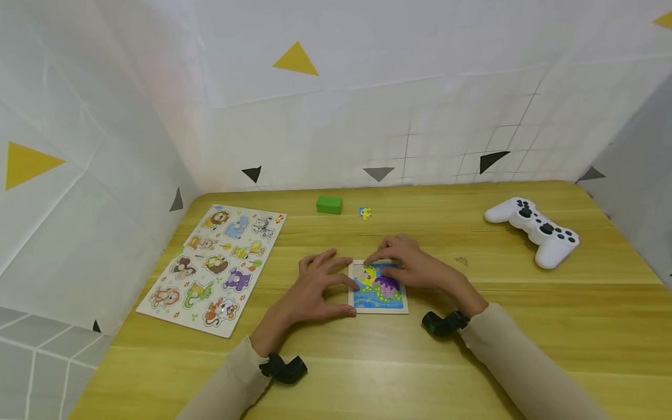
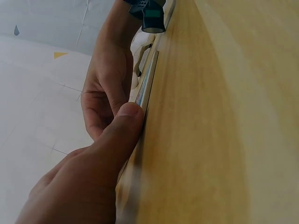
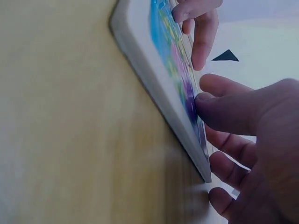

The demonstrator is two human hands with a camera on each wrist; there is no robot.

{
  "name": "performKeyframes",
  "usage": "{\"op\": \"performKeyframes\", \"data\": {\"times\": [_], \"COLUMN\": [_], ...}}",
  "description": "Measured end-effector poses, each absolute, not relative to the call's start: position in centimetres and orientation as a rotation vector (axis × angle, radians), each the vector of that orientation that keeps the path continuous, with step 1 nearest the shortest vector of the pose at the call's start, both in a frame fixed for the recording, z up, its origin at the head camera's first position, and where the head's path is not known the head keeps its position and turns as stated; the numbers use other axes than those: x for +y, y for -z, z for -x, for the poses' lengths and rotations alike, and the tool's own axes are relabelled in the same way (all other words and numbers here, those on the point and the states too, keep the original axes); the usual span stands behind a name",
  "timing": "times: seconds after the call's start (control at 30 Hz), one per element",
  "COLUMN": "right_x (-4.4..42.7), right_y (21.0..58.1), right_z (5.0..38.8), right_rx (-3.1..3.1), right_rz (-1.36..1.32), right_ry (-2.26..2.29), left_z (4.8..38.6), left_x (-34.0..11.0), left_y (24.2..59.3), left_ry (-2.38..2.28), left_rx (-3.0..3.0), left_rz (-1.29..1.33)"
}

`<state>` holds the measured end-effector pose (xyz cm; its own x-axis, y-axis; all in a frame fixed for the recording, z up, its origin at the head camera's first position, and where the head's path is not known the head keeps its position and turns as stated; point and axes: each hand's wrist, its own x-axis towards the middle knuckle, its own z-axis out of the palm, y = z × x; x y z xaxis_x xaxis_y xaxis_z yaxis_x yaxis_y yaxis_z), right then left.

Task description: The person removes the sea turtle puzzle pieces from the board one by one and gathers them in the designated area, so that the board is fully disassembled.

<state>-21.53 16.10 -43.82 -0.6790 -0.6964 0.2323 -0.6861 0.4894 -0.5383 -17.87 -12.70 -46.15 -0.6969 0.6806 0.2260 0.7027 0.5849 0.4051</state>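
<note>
A board (image 1: 218, 284) of animal pictures is seen at left on the table (image 1: 367, 361). The left hand (image 1: 313, 290) is spread, nothing gripped, fingers and thumb set at the left side of the framed puzzle (image 1: 375, 297). Beyond, a green block (image 1: 329, 205), then a loose piece (image 1: 365, 213), are noted. The puzzle is laid flat between both hands. The right hand (image 1: 420, 267) is relaxed, its thumb rested on the picture. A white controller (image 1: 535, 228) is placed farthest right.

Head view: my R hand (image 1: 415, 263) hides puzzle's (image 1: 385, 300) top R corner; fingers of my L hand (image 1: 312, 290) cover bits of its L edge. Both sleeves (image 1: 511, 350) cut off at btm. Loose pc (image 1: 365, 213) too small to make out. L wrist view: puzzle near edge-on, can't read it. R wrist view: pic (image 3: 170, 53) blurred, frame (image 3: 145, 51) cut by top edge.
</note>
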Motion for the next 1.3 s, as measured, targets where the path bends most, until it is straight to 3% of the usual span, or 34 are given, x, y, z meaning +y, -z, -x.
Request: {"op": "performKeyframes", "data": {"times": [1.3], "right_x": [15.47], "right_y": [43.65], "right_z": [21.20], "right_rx": [2.662], "right_rz": [1.183], "right_ry": [0.887], "left_z": [17.75], "left_x": [-12.76], "left_y": [46.20], "left_ry": [0.653], "left_rx": [-2.749], "left_rz": [1.251]}}
